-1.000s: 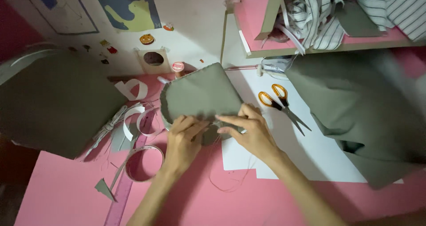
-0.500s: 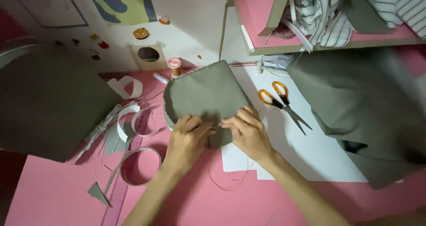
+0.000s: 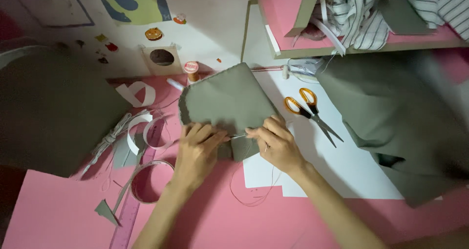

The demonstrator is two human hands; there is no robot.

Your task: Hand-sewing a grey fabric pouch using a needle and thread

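In the head view, the folded grey-green fabric piece (image 3: 227, 102) lies at 12 o'clock from both hands, its long axis running toward 1 o'clock. The left hand (image 3: 198, 151) presses flat on its near edge. The right hand (image 3: 276, 144), equally near, pinches what looks like a needle at that edge, thread (image 3: 254, 195) trailing toward 6 o'clock.
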